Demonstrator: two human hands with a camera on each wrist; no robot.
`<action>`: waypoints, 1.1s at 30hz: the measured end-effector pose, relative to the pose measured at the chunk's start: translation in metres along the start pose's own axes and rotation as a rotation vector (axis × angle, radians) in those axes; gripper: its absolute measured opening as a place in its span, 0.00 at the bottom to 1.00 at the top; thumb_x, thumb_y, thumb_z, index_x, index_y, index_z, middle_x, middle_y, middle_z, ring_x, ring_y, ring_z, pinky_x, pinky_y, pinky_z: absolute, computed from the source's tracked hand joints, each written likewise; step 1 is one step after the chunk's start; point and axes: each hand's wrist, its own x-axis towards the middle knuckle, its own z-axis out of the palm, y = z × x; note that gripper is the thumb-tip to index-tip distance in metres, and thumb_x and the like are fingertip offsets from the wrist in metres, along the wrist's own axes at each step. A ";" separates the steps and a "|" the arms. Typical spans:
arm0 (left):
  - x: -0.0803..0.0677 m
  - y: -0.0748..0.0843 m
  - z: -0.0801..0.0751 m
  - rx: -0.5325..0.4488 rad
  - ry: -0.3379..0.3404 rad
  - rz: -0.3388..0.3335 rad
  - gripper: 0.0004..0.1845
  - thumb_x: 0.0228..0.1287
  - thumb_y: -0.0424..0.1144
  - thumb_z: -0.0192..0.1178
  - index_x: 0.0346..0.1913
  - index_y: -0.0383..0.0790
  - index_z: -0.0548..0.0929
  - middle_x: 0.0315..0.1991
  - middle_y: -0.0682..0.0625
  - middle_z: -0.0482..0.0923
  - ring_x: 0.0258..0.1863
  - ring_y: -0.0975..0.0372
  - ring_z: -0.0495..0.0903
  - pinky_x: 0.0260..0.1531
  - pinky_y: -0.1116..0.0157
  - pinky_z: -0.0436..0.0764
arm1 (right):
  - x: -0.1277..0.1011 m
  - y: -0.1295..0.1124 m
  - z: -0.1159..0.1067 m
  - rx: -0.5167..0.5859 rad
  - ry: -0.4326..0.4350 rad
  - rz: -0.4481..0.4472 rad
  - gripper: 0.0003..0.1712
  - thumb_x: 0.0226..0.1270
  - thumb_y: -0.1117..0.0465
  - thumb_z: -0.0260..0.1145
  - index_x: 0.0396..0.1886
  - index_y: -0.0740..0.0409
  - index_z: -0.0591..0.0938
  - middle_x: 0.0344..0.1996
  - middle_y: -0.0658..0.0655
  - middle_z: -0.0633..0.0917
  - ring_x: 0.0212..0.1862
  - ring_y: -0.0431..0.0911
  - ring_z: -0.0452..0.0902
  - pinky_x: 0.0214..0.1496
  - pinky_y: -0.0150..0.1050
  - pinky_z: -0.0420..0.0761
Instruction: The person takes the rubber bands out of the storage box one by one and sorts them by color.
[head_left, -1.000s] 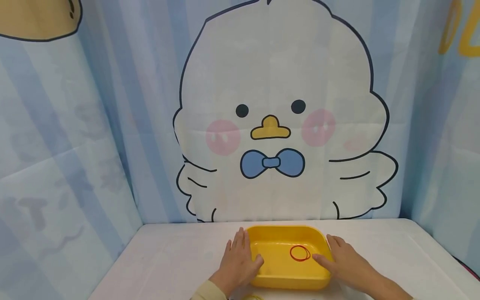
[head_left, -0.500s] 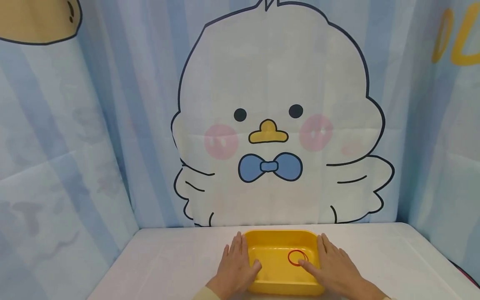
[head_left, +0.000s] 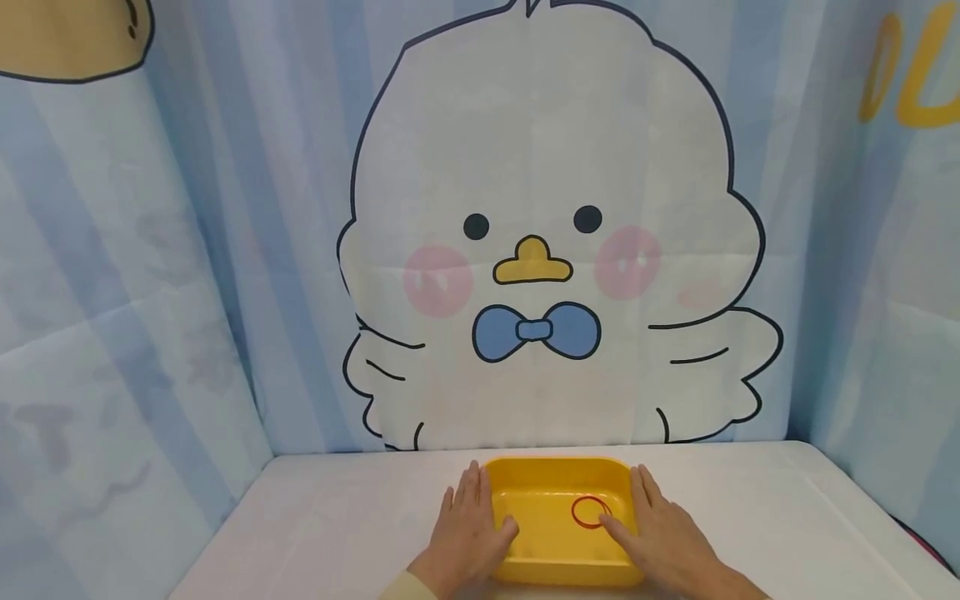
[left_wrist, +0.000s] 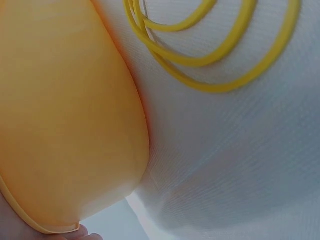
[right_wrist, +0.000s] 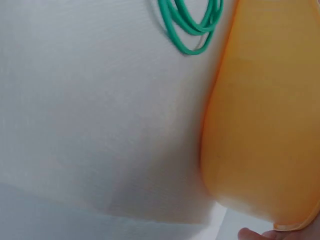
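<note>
While two hands, left hand (head_left: pixel 471 537) and right hand (head_left: pixel 660 540), grip one yellow tray (head_left: pixel 558 475) at lower centre, thumbs hooked inside, one red rubber band (head_left: pixel 588 511) lies within.

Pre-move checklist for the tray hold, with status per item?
1. Left hand on yellow tray, thumb over rim: ok.
2. Right hand on opposite side, thumb inside: ok.
3. Red rubber band lying inside tray: ok.
4. Yellow rubber bands on table beside tray, apart from it: ok.
5. Green rubber bands outside tray near its wall: ok.
6. Tray lifted or resting on table: cannot tell.
</note>
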 end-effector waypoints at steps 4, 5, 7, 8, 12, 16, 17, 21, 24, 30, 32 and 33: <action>0.000 0.000 -0.002 0.021 0.012 0.031 0.43 0.68 0.55 0.48 0.76 0.28 0.53 0.79 0.35 0.46 0.78 0.44 0.52 0.75 0.41 0.51 | 0.000 0.002 0.003 0.006 0.021 -0.005 0.59 0.69 0.30 0.50 0.75 0.77 0.49 0.75 0.77 0.52 0.63 0.69 0.71 0.66 0.66 0.68; -0.001 -0.001 -0.003 0.024 0.014 0.037 0.43 0.68 0.55 0.48 0.75 0.27 0.53 0.79 0.35 0.46 0.78 0.43 0.51 0.75 0.40 0.51 | 0.000 0.002 0.004 0.006 0.022 -0.004 0.58 0.69 0.30 0.50 0.75 0.76 0.49 0.75 0.77 0.52 0.63 0.68 0.71 0.66 0.65 0.69; -0.001 -0.002 -0.005 0.024 0.013 0.042 0.43 0.68 0.54 0.49 0.75 0.27 0.53 0.79 0.34 0.45 0.78 0.42 0.49 0.75 0.40 0.50 | 0.001 0.002 0.005 0.004 0.028 -0.007 0.57 0.70 0.31 0.50 0.75 0.75 0.50 0.75 0.76 0.53 0.62 0.67 0.72 0.66 0.65 0.69; -0.001 -0.002 -0.006 0.024 0.011 0.041 0.44 0.67 0.54 0.50 0.75 0.27 0.53 0.79 0.34 0.45 0.78 0.42 0.48 0.75 0.40 0.50 | 0.001 0.001 0.005 0.004 0.029 -0.007 0.57 0.70 0.31 0.51 0.76 0.75 0.50 0.75 0.76 0.53 0.62 0.66 0.73 0.66 0.64 0.69; -0.001 -0.002 -0.009 0.011 -0.001 0.036 0.45 0.66 0.54 0.53 0.75 0.27 0.52 0.79 0.32 0.43 0.78 0.40 0.44 0.75 0.39 0.48 | 0.002 -0.001 0.006 -0.002 0.047 -0.024 0.55 0.71 0.34 0.52 0.75 0.75 0.51 0.75 0.75 0.55 0.61 0.65 0.74 0.66 0.63 0.70; 0.002 0.000 -0.014 0.021 -0.032 0.034 0.46 0.64 0.54 0.55 0.76 0.27 0.52 0.79 0.31 0.40 0.79 0.40 0.42 0.75 0.39 0.47 | 0.002 -0.001 0.006 0.004 0.053 -0.036 0.53 0.71 0.36 0.53 0.75 0.76 0.52 0.75 0.76 0.55 0.62 0.66 0.73 0.67 0.63 0.70; 0.002 0.001 -0.015 0.029 -0.038 0.038 0.46 0.64 0.54 0.56 0.75 0.27 0.52 0.79 0.31 0.39 0.79 0.40 0.41 0.75 0.39 0.47 | 0.002 -0.002 0.005 0.005 0.053 -0.034 0.53 0.71 0.37 0.54 0.75 0.76 0.52 0.75 0.76 0.55 0.61 0.66 0.73 0.67 0.63 0.70; 0.005 0.006 -0.019 0.035 -0.057 0.045 0.45 0.64 0.51 0.59 0.75 0.28 0.54 0.79 0.31 0.41 0.79 0.40 0.42 0.75 0.39 0.48 | 0.002 -0.005 0.002 0.015 0.027 0.000 0.52 0.71 0.38 0.55 0.75 0.75 0.52 0.75 0.75 0.55 0.58 0.64 0.76 0.67 0.64 0.69; 0.007 0.012 -0.021 0.035 -0.056 0.065 0.43 0.64 0.49 0.59 0.74 0.27 0.56 0.78 0.32 0.43 0.79 0.41 0.43 0.76 0.40 0.48 | 0.001 -0.007 0.001 0.009 0.014 0.018 0.52 0.70 0.39 0.56 0.76 0.74 0.51 0.75 0.74 0.55 0.54 0.60 0.77 0.66 0.63 0.70; 0.013 0.033 -0.028 0.009 -0.019 0.136 0.39 0.65 0.46 0.59 0.73 0.28 0.60 0.77 0.35 0.52 0.78 0.43 0.49 0.76 0.44 0.53 | -0.001 -0.005 0.001 -0.009 0.029 0.009 0.50 0.70 0.41 0.57 0.75 0.74 0.53 0.74 0.74 0.58 0.47 0.56 0.78 0.65 0.62 0.73; 0.016 0.040 -0.029 -0.051 -0.014 0.149 0.37 0.65 0.44 0.59 0.72 0.28 0.62 0.75 0.35 0.57 0.76 0.44 0.55 0.74 0.45 0.59 | -0.002 -0.004 0.000 -0.010 0.034 0.005 0.50 0.70 0.41 0.57 0.75 0.75 0.53 0.74 0.74 0.58 0.47 0.56 0.78 0.64 0.62 0.73; 0.018 0.044 -0.030 -0.091 -0.018 0.148 0.37 0.65 0.43 0.59 0.72 0.28 0.62 0.74 0.35 0.59 0.75 0.44 0.59 0.73 0.45 0.61 | -0.002 -0.003 0.000 -0.011 0.034 0.007 0.50 0.70 0.41 0.56 0.75 0.75 0.53 0.74 0.74 0.58 0.48 0.56 0.78 0.65 0.62 0.73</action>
